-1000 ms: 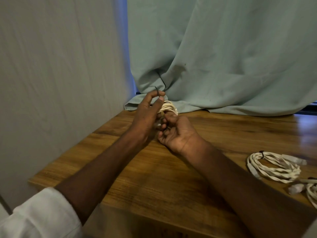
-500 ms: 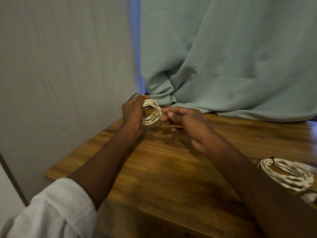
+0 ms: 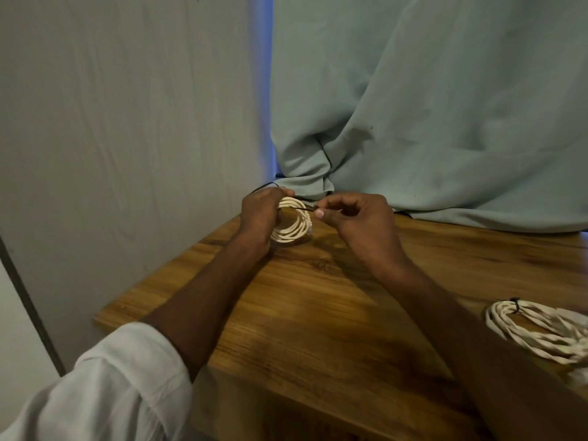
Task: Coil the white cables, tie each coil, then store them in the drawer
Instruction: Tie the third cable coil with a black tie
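L hand (image 3: pixel 259 214) is closed around the left side of a small white cable coil (image 3: pixel 294 222), frame centre, a bit above the middle. The coil stands roughly upright, bottom edge at or just above the wooden tabletop (image 3: pixel 318 313); can't tell if it touches. A white connector end shows on the coil's right side.

R hand (image 3: pixel 359 218) is just right of the coil, thumb + index pinched shut on the end of a thin black tie (image 3: pixel 302 209). Other R fingers are loosely curled and hold nothing that I can see. The tie runs taut across the top of the coil from the R pinch toward the L hand; its other end pokes out as a thin black tail above the L knuckles. Whether it's knotted: can't tell, too small.

A 2nd white cable coil (image 3: pixel 534 332) lies flat on the tabletop at the lower right of frame, partly cut off by the edge, w/ a black tie (image 3: pixel 514 305) already round its upper-left part. Well apart from both hands.

Bkgd: pale green curtain (image 3: pixel 429 106) fills the upper right, its hem bunched on the table's far edge just behind the hands. Grey wall panel (image 3: pixel 127 122) upper left. White sleeve (image 3: pixel 111 386) on the L arm, lower left. No drawer visible in frame.
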